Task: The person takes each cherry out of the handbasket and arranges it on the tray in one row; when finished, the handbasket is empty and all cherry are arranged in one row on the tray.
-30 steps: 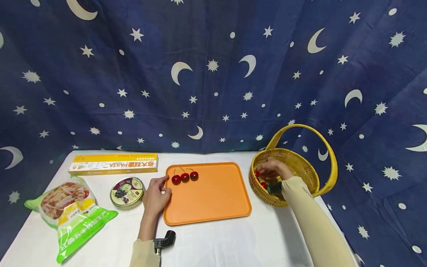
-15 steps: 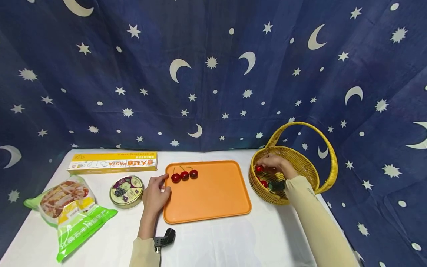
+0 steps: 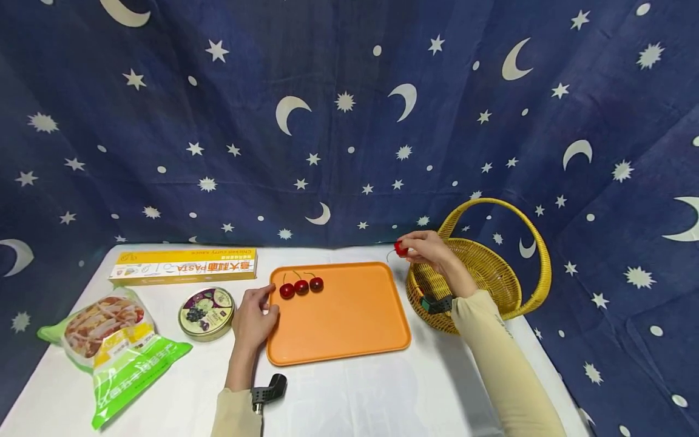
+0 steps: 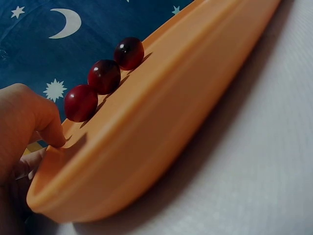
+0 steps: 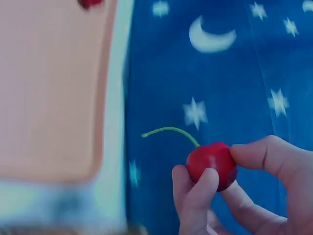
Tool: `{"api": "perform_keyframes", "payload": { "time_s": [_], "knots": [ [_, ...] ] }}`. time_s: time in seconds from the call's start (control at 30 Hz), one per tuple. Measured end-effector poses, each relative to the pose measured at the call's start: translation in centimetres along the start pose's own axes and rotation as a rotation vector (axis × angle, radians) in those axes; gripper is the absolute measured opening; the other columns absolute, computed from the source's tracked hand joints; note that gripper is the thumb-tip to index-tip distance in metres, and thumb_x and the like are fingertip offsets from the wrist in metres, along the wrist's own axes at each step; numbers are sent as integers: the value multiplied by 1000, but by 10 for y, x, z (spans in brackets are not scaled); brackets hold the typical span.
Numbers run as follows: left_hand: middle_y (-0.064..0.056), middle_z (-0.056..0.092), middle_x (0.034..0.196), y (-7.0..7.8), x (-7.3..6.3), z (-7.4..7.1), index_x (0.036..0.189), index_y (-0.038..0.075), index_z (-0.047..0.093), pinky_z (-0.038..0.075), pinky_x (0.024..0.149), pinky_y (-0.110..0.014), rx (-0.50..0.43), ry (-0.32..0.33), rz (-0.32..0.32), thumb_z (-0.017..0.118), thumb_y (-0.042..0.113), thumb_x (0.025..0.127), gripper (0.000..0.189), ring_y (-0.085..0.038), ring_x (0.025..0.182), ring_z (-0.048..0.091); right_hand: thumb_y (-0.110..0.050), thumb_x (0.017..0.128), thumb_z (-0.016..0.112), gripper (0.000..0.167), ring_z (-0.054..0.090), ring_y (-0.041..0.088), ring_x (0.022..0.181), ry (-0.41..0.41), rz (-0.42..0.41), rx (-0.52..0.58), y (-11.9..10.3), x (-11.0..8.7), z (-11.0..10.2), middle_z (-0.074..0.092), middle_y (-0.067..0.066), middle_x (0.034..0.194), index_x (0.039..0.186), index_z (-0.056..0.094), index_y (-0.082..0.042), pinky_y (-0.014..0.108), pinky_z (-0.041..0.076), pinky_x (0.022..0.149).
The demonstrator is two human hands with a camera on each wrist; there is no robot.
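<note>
My right hand [image 3: 432, 252] pinches a red cherry [image 5: 209, 159] between thumb and fingers, just above the left rim of the yellow wicker basket [image 3: 494, 267]. The cherry's thin green stem [image 5: 168, 129] curves out to the left in the right wrist view. My left hand [image 3: 255, 321] grips the left edge of the orange tray [image 3: 349, 321], with fingertips over the rim in the left wrist view. Three dark red cherries stand in a row at the tray's upper left, the middle cherry [image 3: 301, 287] between two others. Part of the basket's inside is hidden by my right wrist.
Left of the tray are a round tin [image 3: 206, 314] with fruit on its lid, a long pasta box [image 3: 184, 267] and a green-and-white food bag [image 3: 117, 352]. The basket's tall handle [image 3: 545, 267] arches up on the right. A starry blue cloth [image 3: 349, 152] hangs behind the table.
My right hand has come up out of the basket and moved left, bringing a cherry with it. The left hand stays on the tray's edge, and the tray has not shifted.
</note>
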State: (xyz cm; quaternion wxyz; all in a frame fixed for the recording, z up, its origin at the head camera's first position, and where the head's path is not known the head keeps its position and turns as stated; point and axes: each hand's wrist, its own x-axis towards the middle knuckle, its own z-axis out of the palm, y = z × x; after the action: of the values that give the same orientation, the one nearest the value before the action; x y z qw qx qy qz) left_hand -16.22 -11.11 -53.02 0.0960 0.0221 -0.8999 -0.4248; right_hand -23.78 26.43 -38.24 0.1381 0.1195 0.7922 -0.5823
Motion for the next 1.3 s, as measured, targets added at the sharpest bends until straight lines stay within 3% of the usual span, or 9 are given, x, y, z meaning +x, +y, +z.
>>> {"api": "perform_keyframes", "payload": {
  "time_s": [0.13, 0.27, 0.43, 0.63, 0.8, 1.3],
  "knots": [
    [-13, 57, 107, -1, 0, 0, 128, 6, 65, 37, 69, -39, -5, -7, -17, 64, 13, 81, 47, -26, 82, 55, -4, 87, 65, 29, 70, 16, 71, 27, -24, 34, 1, 8, 40, 64, 18, 104, 113, 62, 8, 32, 57, 71],
    [-13, 57, 107, -2, 2, 1, 128, 6, 65, 36, 69, -39, -5, -10, -16, 64, 13, 82, 47, -26, 81, 55, 0, 85, 66, 29, 68, 19, 68, 17, -29, 86, 10, 18, 71, 67, 16, 94, 112, 62, 10, 41, 56, 77],
    [-12, 57, 107, -2, 4, 2, 127, 6, 66, 37, 69, -38, 7, -1, -5, 65, 13, 81, 46, -25, 79, 55, 5, 85, 63, 36, 67, 17, 64, -32, -5, 158, 21, 25, 101, 67, 13, 84, 120, 59, 15, 35, 57, 69],
    [-13, 58, 106, 0, 5, 2, 125, 6, 67, 37, 67, -39, -2, 18, 12, 65, 12, 80, 46, -24, 77, 56, -3, 86, 67, 23, 66, 12, 64, -52, -14, 87, 34, 28, 131, 71, 9, 83, 105, 67, 10, 30, 57, 67],
    [-13, 58, 105, -1, 2, 1, 125, 6, 67, 36, 66, -38, -9, 11, -4, 65, 13, 80, 45, -24, 77, 55, -7, 86, 70, 23, 65, 9, 66, -74, -8, 5, 45, 29, 143, 71, 5, 84, 103, 69, 7, 26, 54, 65],
    [-12, 57, 104, 0, 1, 1, 126, 7, 67, 36, 67, -38, 2, 6, -6, 65, 13, 82, 45, -26, 78, 54, -4, 84, 70, 21, 66, 15, 64, -95, -67, -65, 51, 26, 151, 72, 12, 85, 101, 69, 8, 25, 52, 59]
  ]
}}
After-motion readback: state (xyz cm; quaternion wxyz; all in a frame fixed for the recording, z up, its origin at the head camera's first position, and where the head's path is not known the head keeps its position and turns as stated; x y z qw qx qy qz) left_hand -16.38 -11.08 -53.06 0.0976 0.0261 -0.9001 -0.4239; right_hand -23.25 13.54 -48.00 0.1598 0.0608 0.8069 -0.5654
